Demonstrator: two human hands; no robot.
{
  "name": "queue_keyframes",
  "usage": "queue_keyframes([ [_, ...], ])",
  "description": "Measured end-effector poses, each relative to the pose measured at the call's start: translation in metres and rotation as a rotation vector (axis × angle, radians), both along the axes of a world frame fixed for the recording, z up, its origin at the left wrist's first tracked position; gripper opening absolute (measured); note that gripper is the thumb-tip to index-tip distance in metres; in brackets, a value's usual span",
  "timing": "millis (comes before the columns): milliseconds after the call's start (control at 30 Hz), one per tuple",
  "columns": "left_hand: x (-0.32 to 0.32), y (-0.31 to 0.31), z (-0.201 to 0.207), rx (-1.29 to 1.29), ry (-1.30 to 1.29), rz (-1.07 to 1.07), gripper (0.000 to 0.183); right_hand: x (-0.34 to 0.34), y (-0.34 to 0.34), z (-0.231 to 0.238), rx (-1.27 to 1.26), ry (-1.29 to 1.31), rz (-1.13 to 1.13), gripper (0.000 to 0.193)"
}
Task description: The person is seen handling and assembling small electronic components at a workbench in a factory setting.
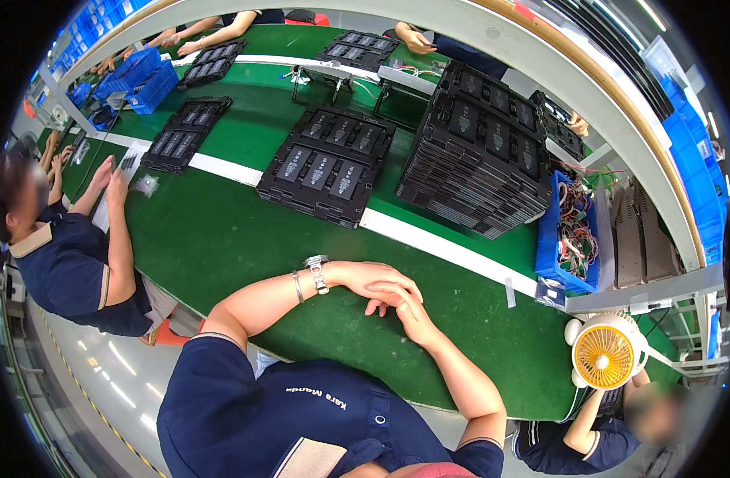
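My left hand lies above the green table with a watch and a bracelet at its wrist. My right hand comes in from the right and overlaps it, fingers laid loosely across. Both hands look relaxed, with no object in them; some fingertips are hidden where they cross. Nearest beyond them is a black plastic tray with several grey-labelled rectangular pieces. To its right rises a tall stack of similar black trays.
A blue bin of wires and a white-and-yellow fan stand at right. Another black tray lies left, near a co-worker's hands. A white strip crosses the green table. A shelf frame arches overhead.
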State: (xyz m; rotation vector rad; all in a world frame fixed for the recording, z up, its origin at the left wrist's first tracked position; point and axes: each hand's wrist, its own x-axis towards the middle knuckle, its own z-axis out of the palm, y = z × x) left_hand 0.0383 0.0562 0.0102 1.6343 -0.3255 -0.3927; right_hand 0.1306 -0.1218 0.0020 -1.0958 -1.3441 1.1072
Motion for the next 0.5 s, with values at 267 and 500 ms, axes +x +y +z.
queue_keyframes([
  [267, -0.0005, 0.0012, 0.0056, -0.011, 0.045, 0.012, 0.045, 0.0007, 0.0011, -0.0020, 0.002, -0.004, -0.005, 0.074],
  [500, -0.0017, 0.0009, 0.0070, 0.003, -0.006, 0.005, 0.045, 0.0034, 0.0010, -0.0007, -0.017, -0.011, 0.020, 0.079],
])
